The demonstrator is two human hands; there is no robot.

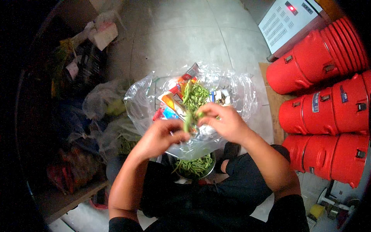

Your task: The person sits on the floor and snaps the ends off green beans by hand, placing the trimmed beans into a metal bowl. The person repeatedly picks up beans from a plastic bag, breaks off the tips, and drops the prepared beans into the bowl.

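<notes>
Between thumb and fingers, my left hand [166,134] holds a green bean [188,121], blurred by motion. My right hand [226,120] pinches a small green piece of bean [200,114] close beside it. I cannot tell whether the two pieces are joined. Both hands are over a clear plastic bag [139,98] that is spread wide. Inside it lie a heap of green bean trimmings [195,94], crumpled food wrappers [171,100] and some white scraps [224,97]. Below the bag's near edge, a metal bowl [214,168] between my legs contains whole green beans [194,166].
Stacked red barrel-shaped containers [316,110] with latches line the right side, partly on cardboard [274,101]. Behind them stands a white vented appliance [287,24] with a red light. Filled plastic bags [104,100] crowd the left, by a low wooden shelf [78,200].
</notes>
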